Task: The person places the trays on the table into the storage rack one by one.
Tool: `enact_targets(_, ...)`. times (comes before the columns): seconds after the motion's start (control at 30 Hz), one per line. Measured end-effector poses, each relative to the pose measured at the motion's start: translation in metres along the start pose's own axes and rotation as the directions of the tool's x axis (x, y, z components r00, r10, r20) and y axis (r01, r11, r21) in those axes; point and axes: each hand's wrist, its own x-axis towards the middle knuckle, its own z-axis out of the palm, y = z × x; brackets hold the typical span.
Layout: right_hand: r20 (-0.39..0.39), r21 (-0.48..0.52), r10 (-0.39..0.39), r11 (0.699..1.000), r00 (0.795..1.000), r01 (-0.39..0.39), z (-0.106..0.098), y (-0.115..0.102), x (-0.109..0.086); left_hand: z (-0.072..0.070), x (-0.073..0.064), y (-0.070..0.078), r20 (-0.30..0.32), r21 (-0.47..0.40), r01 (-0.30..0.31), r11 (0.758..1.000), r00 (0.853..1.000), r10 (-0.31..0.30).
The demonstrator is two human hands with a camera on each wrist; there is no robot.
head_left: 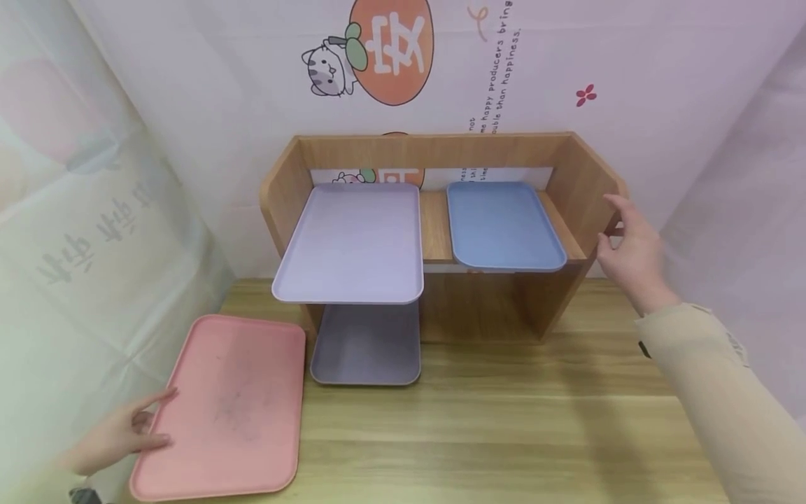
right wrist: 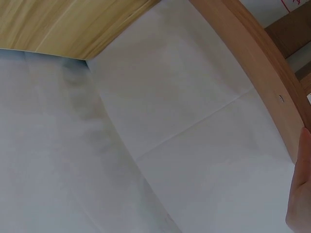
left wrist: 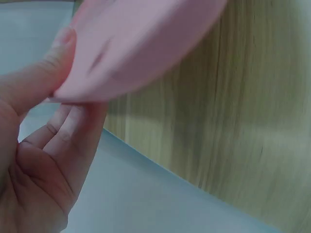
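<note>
At the lower left of the head view, my left hand holds a pink tray by its left edge. In the left wrist view the thumb lies on top of the tray and the other fingers are beneath it. My right hand is at the right side panel of a wooden shelf, thumb and index finger spread apart. The right wrist view shows one finger of that hand touching the panel's edge; the rest is out of frame.
On the upper shelf level, a lavender tray lies at the left, overhanging the front, and a blue tray lies at the right. Below the lavender one, a grey tray juts out onto the wooden table. Printed white cloth hangs around.
</note>
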Motion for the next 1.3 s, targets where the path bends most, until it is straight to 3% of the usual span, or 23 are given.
enact_targets(0.13, 0.002, -0.002, -0.007, 1.000, 1.000, 0.007, 0.001, 0.001, -0.001, 0.003, -0.002, 0.006, 0.063, -0.165, 0.024, 0.986, 0.998, -0.013)
enact_targets(0.27, 0.030, -0.004, 0.000, 1.000, 1.000, 0.000, 0.003, 0.002, -0.001, 0.008, -0.004, 0.010, 0.094, -0.267, 0.035, 0.963, 0.996, -0.011)
enact_targets(0.5, 0.010, -0.014, -0.008, 1.000, 1.000, 0.008, 0.001, -0.001, 0.001, 0.019, 0.000, 0.018, -0.002, -0.209, 0.044, 0.977, 0.999, -0.045)
enact_targets(0.7, 0.019, -0.004, 0.012, 1.000, 1.000, -0.012, 0.001, -0.002, 0.002, 0.025, 0.008, 0.026, 0.012, -0.147, 0.106, 0.984, 0.994, -0.105)
enact_targets(0.93, 0.025, 0.005, 0.026, 1.000, 0.999, -0.026, 0.003, 0.000, 0.002, 0.033, 0.010, 0.025, -0.039, -0.081, 0.080, 0.994, 0.996, -0.083)
enact_targets(1.13, 0.021, -0.005, 0.015, 1.000, 1.000, -0.015, 0.003, 0.001, 0.003, 0.027, 0.006, 0.026, -0.022, -0.202, 0.134, 0.970, 0.990, -0.142)
enact_targets(1.3, 0.018, -0.001, 0.005, 1.000, 1.000, -0.005, 0.004, 0.004, 0.003, 0.025, 0.002, 0.023, 0.019, -0.329, 0.127, 0.936, 0.992, -0.128)
